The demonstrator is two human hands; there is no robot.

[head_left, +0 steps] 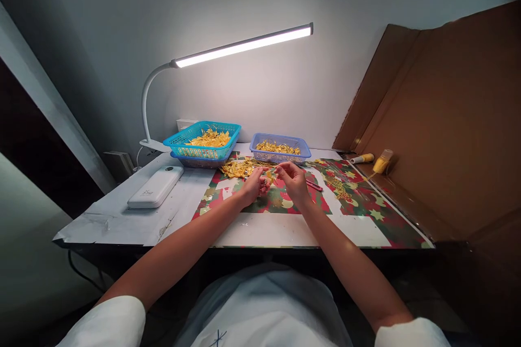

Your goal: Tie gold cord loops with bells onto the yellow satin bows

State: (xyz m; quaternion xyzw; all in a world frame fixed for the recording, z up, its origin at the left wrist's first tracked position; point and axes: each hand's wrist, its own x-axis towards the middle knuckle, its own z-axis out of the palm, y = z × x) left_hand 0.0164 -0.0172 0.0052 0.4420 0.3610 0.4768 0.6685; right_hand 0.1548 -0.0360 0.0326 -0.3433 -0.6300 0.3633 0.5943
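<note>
Both hands meet over the patterned sheet in the middle of the table. My left hand (256, 184) is closed, its fingers curled around a small yellow ribbon piece (270, 177) that shows at the fingertips. Facing it, my right hand (292, 178) pinches thumb and finger together close to that piece; what lies in the pinch is too small to make out. Just behind the left hand is a loose pile of yellow ribbon pieces (236, 168). A pink-red tool with a slim handle (314, 186) lies right of the right hand, partly hidden by it.
At the back stand a turquoise basket (175, 143) and a blue-purple basket (280, 156), both holding yellow pieces. A white power bank (156, 187) lies left, below a lit lamp (244, 45). Gold strands (340, 188), a yellow-and-white bottle (381, 162) and cardboard (443, 119) are right.
</note>
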